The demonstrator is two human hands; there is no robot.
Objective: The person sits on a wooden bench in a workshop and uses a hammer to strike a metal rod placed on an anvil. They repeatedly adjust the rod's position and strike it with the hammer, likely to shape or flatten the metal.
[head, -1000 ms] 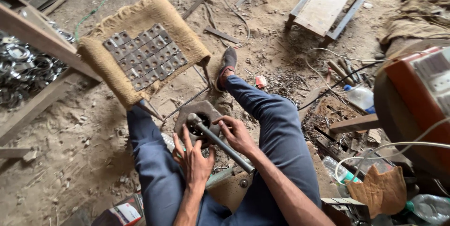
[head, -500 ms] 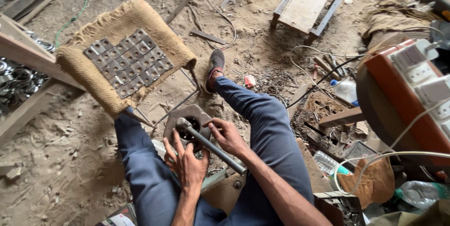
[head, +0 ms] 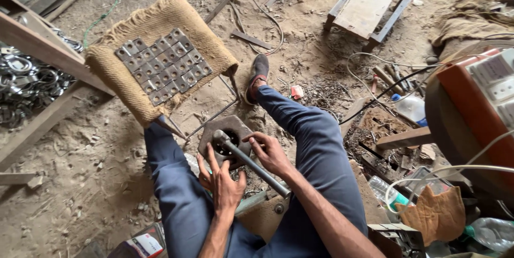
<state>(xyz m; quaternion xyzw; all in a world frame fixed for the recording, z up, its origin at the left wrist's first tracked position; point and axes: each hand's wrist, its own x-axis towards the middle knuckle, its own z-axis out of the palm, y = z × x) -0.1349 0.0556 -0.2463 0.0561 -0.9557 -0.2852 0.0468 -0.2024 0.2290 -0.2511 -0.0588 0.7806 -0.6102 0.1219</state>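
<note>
I sit on the dirt floor with my legs in blue trousers spread. Between my knees lies a thick metal block [head: 235,128] with a round hole. A grey steel bar [head: 256,168] leans across it, its far end over the hole. My right hand [head: 272,153] rests on the bar's middle, fingers curled around it. My left hand [head: 224,184] is beside the block's near edge, fingers spread and touching it just under the bar.
A stool covered in burlap [head: 160,22] carries several flat square metal plates [head: 163,68] ahead on the left. Metal rings [head: 27,84] pile at the far left behind wooden beams. A welded metal frame [head: 369,4] lies ahead, and cables, plastic bottles and an orange machine [head: 476,113] crowd the right.
The view has shifted slightly. My hands stay on the bar and block, with the left fingers spreading a little more against the block.
</note>
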